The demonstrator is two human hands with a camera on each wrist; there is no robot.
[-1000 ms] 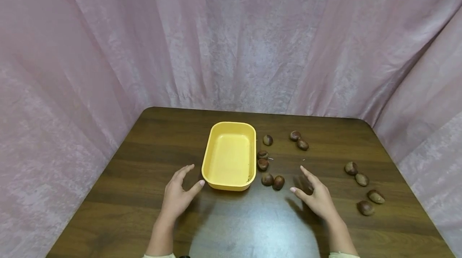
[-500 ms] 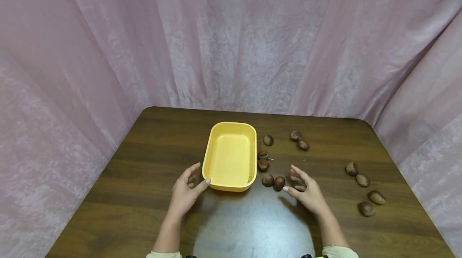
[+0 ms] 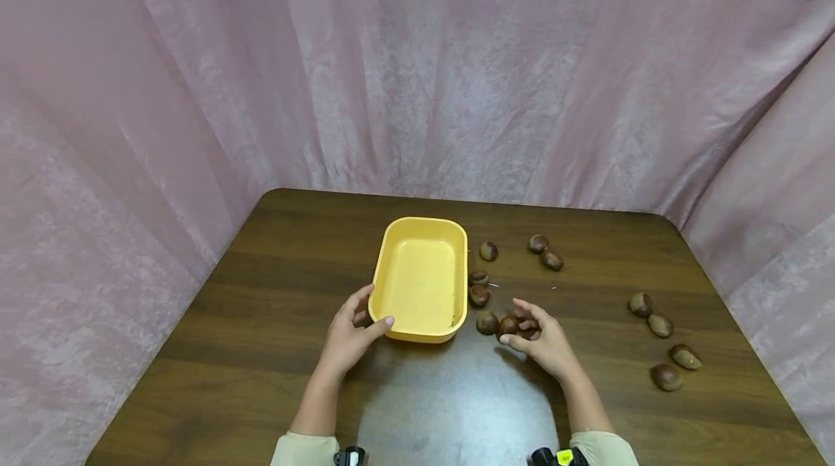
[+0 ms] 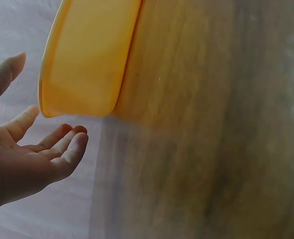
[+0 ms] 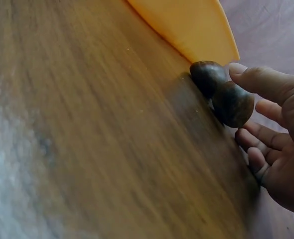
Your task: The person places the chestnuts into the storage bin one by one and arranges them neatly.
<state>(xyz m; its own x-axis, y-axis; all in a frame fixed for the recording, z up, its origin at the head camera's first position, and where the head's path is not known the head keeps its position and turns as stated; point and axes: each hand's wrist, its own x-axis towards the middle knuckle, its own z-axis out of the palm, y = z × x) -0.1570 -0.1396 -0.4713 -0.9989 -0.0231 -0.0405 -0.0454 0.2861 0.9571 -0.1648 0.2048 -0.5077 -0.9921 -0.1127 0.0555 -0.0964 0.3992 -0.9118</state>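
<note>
A yellow rectangular tray [image 3: 420, 335] stands on the table, bare inside apart from small dark specks near one corner. My left hand [image 3: 349, 335] is at its near-left corner, thumb and fingers spread; in the left wrist view the loosely bent fingers [image 4: 70, 154] lie just below the tray corner [image 4: 82, 94]. My right hand [image 3: 544, 343] reaches to a brown chestnut [image 3: 508, 327], thumb on the near side and fingers beyond. The right wrist view has this chestnut [image 5: 233, 104] between spread thumb and fingers, against a second chestnut [image 5: 208, 77]; whether the fingertips touch it is unclear.
Along the tray's right side lie more chestnuts [image 3: 479, 296]. Two chestnuts [image 3: 551, 259] sit farther back, and several others [image 3: 667, 377] are at the right. Small pale bits [image 3: 493, 285] lie on the wooden table [image 3: 261, 306]. Pink curtains [image 3: 417, 89] hang behind.
Both hands have moved inward: the left from beside the tray to its near-left corner, the right leftward to the chestnut. The tray and chestnuts look unmoved on the table.
</note>
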